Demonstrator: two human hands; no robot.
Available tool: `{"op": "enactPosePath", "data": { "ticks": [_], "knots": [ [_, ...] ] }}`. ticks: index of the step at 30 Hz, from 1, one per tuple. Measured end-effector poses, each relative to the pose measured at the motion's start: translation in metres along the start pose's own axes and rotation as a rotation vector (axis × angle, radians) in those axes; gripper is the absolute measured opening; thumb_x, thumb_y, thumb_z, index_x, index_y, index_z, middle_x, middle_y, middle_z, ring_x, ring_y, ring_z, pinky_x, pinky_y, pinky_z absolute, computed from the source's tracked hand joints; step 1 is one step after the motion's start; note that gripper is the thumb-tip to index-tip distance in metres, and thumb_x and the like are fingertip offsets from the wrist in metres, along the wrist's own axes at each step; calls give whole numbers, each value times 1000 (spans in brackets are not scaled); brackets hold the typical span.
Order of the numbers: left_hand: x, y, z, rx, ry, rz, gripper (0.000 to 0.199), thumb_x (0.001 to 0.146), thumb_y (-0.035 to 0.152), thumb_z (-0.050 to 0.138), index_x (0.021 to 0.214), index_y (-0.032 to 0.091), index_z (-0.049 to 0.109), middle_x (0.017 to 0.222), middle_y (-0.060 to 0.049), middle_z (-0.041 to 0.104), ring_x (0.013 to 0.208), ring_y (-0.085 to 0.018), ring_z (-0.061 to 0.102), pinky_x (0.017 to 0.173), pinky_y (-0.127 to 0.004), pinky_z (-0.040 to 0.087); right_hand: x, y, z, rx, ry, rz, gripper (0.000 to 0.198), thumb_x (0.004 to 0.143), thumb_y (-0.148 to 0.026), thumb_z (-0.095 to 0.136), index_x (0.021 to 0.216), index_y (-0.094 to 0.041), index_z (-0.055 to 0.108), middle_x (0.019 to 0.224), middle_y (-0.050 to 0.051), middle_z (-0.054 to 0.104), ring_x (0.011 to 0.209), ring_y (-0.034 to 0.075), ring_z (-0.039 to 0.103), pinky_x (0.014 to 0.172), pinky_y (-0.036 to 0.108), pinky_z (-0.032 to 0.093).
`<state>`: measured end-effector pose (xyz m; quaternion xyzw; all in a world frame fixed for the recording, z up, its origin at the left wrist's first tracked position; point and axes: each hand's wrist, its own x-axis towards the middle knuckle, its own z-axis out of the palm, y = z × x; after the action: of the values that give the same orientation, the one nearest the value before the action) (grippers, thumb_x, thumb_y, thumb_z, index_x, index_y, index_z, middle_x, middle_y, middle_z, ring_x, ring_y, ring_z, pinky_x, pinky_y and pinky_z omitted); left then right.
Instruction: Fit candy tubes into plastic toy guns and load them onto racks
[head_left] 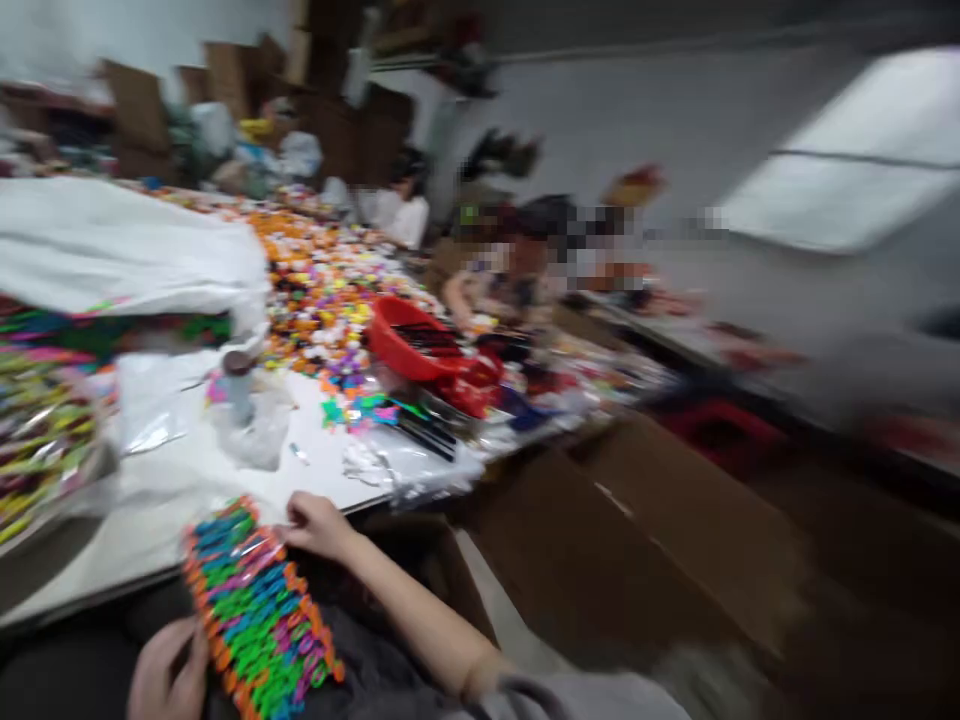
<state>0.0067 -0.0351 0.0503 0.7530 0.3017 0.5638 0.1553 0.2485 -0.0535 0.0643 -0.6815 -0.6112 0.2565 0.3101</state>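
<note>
A long clear-looking pack of small plastic pieces [259,600], in rows of green, blue and pink with orange along both long edges, lies tilted over my lap at the table's front edge. My left hand [171,668] is closed at its lower left edge, thumb and fingers against the orange row. At the upper right edge, my right hand [319,525] is closed with the fingers bent in a pinch beside the orange pieces. Motion blur softens both hands and the pack.
On the white table [330,485] stand a red basin [405,340] with dark sticks and a heap of coloured pieces [315,290]. A white sack [127,245] and a box of yellow-green items [45,440] are left. Cardboard boxes [645,530] stand right. Other people [409,215] sit beyond.
</note>
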Motion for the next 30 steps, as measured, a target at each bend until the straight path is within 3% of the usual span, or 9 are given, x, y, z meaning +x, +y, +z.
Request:
{"op": "enactPosePath", "data": {
  "ticks": [2,5,7,12,17,21,25,30],
  "knots": [
    [-15,9,-4,94,94,-5,45,76,19,54,108,49,62,65,5,68,52,-22,64,42,-35,54,-11,5,3,-34,6,-82,28,75,-42,57,66,-19,44,64,-1,50,59,11,42,55,23,35],
    [-27,24,-8,182,74,9,17,78,15,58,88,27,65,67,-1,68,59,-17,66,53,-28,58,-21,15,5,13,40,-217,22,80,-36,49,65,-20,46,59,0,48,53,11,43,51,23,37],
    [-33,36,-11,252,72,10,7,82,18,56,81,22,63,66,-2,67,60,-15,65,55,-26,57,-26,19,5,48,21,-292,19,80,-34,51,68,-21,47,58,-1,50,51,11,47,50,24,40],
    [-56,61,-17,334,69,30,16,88,24,49,83,24,64,65,-2,66,57,-14,63,50,-26,54,-44,27,0,17,-29,-426,18,77,-35,56,67,-26,45,53,-2,49,45,15,48,43,28,42],
    [-75,61,-39,364,-22,57,13,85,25,54,84,24,67,67,-2,68,61,-15,65,53,-28,54,-58,31,7,-99,-75,-484,24,78,-38,54,62,-23,45,49,-2,48,42,13,46,41,25,37],
    [-82,60,-52,383,-124,93,10,84,24,57,82,19,66,71,-2,69,66,-12,65,61,-24,51,-67,22,13,-154,-158,-452,34,81,-43,51,57,-19,46,47,-3,46,43,9,41,43,20,31],
    [-78,62,-54,247,-74,59,6,80,23,63,78,17,63,70,-2,69,67,-10,64,63,-21,49,-65,11,11,-107,-155,-368,34,81,-45,52,62,-17,50,52,-1,51,48,8,44,48,19,33],
    [-68,65,-53,230,-22,-64,15,80,28,64,71,17,61,65,0,66,61,-7,60,57,-19,47,-61,0,11,-95,-131,-448,33,86,-41,47,62,-18,49,54,0,48,52,9,44,53,22,32]
  ]
}}
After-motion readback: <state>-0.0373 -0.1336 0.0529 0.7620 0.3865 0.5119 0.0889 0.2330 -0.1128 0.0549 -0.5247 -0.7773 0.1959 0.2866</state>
